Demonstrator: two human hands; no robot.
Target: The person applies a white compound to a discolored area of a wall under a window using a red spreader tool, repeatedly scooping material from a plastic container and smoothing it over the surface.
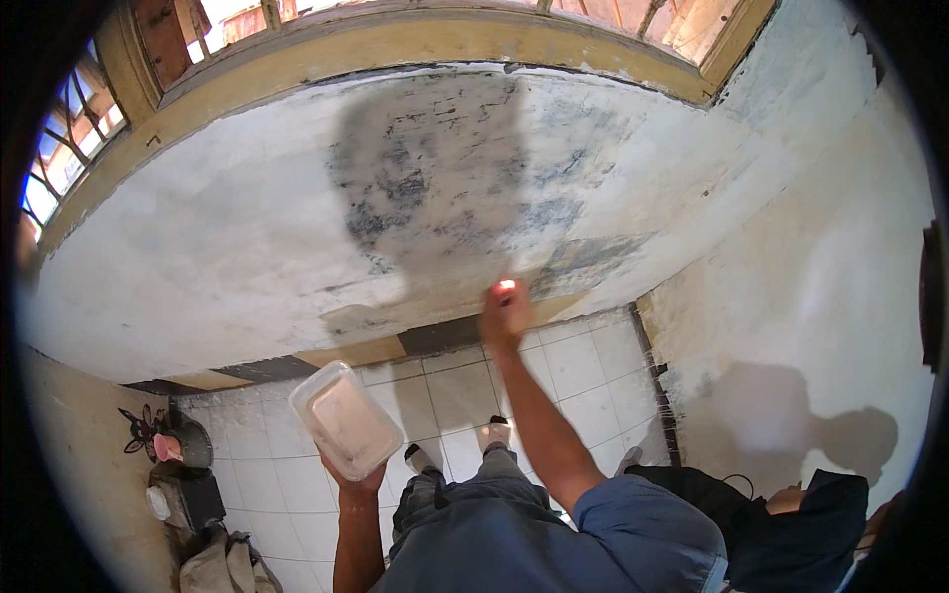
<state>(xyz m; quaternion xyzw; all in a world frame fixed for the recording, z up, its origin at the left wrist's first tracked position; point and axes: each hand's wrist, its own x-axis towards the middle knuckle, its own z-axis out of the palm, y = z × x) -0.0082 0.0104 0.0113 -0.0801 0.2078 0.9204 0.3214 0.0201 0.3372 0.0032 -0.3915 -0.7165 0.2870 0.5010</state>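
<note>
My left hand [364, 478] holds up a translucent rectangular plastic tub [331, 378] from below, its fingers mostly hidden under it. Pale, whitish stuff lies inside the tub. In front of me, my right hand [506, 318] is closed near the lower part of the white wall [247, 227]. Something with a small, brightly lit red part [507, 285] shows at its fingers; its kind is too blurred to tell. Dark grey, patchy marks [390, 203] cover the wall's middle, partly under my shadow.
A yellowish window frame [395, 46] with bars runs above the wall. White floor tiles [277, 465] lie beneath me. A dark pot [197, 445] with a pink item [168, 448] and a grey cloth [222, 566] are at left. Dark clothing [811, 529], apparently on another person, is close at lower right.
</note>
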